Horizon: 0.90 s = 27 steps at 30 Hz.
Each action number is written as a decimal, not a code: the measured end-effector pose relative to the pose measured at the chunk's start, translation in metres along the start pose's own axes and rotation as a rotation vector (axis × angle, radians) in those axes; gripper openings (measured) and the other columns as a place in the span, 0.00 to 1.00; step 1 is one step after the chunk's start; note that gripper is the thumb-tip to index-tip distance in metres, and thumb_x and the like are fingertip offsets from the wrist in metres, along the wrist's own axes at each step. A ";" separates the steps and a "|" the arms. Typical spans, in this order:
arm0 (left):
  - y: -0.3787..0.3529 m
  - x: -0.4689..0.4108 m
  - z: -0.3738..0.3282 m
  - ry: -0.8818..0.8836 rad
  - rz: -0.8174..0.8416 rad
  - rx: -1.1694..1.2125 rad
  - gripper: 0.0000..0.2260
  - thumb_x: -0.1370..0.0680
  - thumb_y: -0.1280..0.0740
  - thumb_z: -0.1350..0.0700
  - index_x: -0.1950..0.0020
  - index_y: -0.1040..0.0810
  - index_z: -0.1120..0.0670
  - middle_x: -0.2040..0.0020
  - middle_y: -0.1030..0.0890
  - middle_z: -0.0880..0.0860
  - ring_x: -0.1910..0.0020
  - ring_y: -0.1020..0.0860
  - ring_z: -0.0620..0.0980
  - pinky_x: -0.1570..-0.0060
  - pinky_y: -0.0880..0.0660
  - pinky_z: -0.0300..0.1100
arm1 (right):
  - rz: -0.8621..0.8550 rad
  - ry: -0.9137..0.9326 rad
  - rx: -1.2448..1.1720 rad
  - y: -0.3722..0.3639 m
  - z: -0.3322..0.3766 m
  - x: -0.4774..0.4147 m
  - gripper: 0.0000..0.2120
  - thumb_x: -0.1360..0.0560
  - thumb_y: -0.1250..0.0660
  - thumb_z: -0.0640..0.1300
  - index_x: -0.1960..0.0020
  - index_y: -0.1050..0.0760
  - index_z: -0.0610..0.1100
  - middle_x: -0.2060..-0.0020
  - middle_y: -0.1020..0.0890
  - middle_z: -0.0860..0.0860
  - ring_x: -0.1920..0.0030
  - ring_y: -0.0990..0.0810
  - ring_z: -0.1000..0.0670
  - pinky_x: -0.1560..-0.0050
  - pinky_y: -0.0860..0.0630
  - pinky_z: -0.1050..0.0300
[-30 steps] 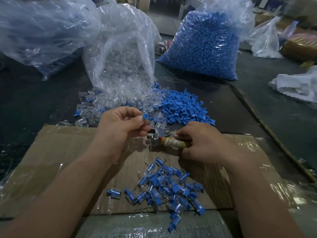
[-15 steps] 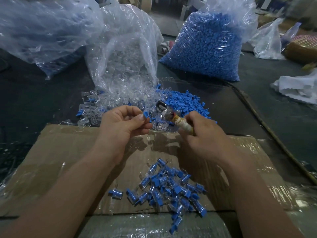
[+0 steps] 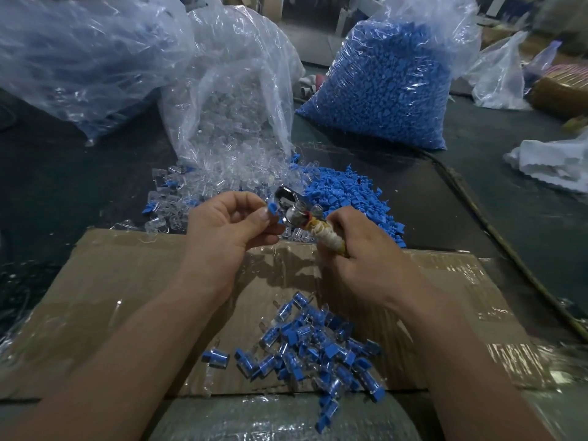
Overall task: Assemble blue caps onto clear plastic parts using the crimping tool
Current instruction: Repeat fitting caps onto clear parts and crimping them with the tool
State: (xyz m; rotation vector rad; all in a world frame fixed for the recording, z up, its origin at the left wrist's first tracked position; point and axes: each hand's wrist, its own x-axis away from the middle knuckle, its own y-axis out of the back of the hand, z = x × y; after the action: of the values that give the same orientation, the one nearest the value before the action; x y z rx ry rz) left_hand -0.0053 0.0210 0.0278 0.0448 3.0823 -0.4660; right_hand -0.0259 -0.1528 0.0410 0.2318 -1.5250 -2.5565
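Blue cap [image 3: 272,207], probably light, stiff, slippery: left hand [image 3: 227,232] is pinching its edge just beside crimping tool [image 3: 294,213]; right hand [image 3: 361,253] is gripping the wrapped handle.

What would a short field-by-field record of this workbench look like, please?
left hand: pinches a blue cap close to the tool's head; contact unclear
right hand: grips the tool by its wrapped handle
finished pile: capped parts on the cardboard, nearest the person
loose caps: blue heap behind the hands
clear parts: spilling from an open bag
cap bag: full, to the right of the clear-parts bag
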 end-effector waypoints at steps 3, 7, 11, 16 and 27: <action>0.000 0.001 0.000 -0.012 0.002 -0.021 0.06 0.28 0.36 0.69 0.61 0.25 0.60 0.69 0.18 0.52 0.69 0.19 0.47 0.69 0.23 0.34 | 0.013 0.005 0.016 -0.001 0.001 0.000 0.07 0.24 0.39 0.49 0.53 0.38 0.52 0.60 0.33 0.58 0.60 0.35 0.59 0.65 0.42 0.65; 0.000 0.002 0.000 -0.025 0.003 -0.037 0.07 0.28 0.36 0.69 0.61 0.25 0.59 0.70 0.19 0.51 0.69 0.20 0.46 0.68 0.22 0.34 | 0.015 0.009 0.039 -0.002 0.000 0.000 0.07 0.24 0.39 0.49 0.53 0.39 0.52 0.60 0.34 0.58 0.61 0.35 0.60 0.65 0.42 0.65; 0.000 0.003 -0.001 -0.030 -0.001 -0.055 0.07 0.28 0.36 0.70 0.61 0.25 0.58 0.69 0.19 0.51 0.69 0.20 0.46 0.67 0.22 0.35 | 0.027 0.008 0.059 -0.002 0.001 0.000 0.08 0.24 0.39 0.50 0.53 0.39 0.52 0.62 0.34 0.59 0.62 0.36 0.60 0.66 0.43 0.65; -0.003 0.006 -0.004 -0.091 -0.035 -0.151 0.09 0.27 0.36 0.70 0.61 0.25 0.57 0.70 0.19 0.50 0.71 0.20 0.45 0.69 0.23 0.33 | 0.007 0.015 0.081 -0.002 0.002 -0.001 0.09 0.25 0.37 0.48 0.54 0.38 0.52 0.63 0.33 0.59 0.63 0.36 0.61 0.66 0.43 0.66; -0.002 0.008 -0.004 -0.147 -0.041 -0.286 0.10 0.27 0.35 0.71 0.62 0.25 0.56 0.66 0.21 0.53 0.70 0.21 0.42 0.68 0.24 0.32 | 0.016 0.016 0.082 -0.002 0.003 -0.002 0.09 0.27 0.36 0.49 0.56 0.38 0.53 0.65 0.32 0.60 0.64 0.35 0.62 0.67 0.41 0.65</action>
State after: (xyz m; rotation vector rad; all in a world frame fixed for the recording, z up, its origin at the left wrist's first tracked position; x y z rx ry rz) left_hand -0.0131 0.0201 0.0322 -0.0552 2.9742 -0.0241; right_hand -0.0247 -0.1486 0.0410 0.2483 -1.6206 -2.4770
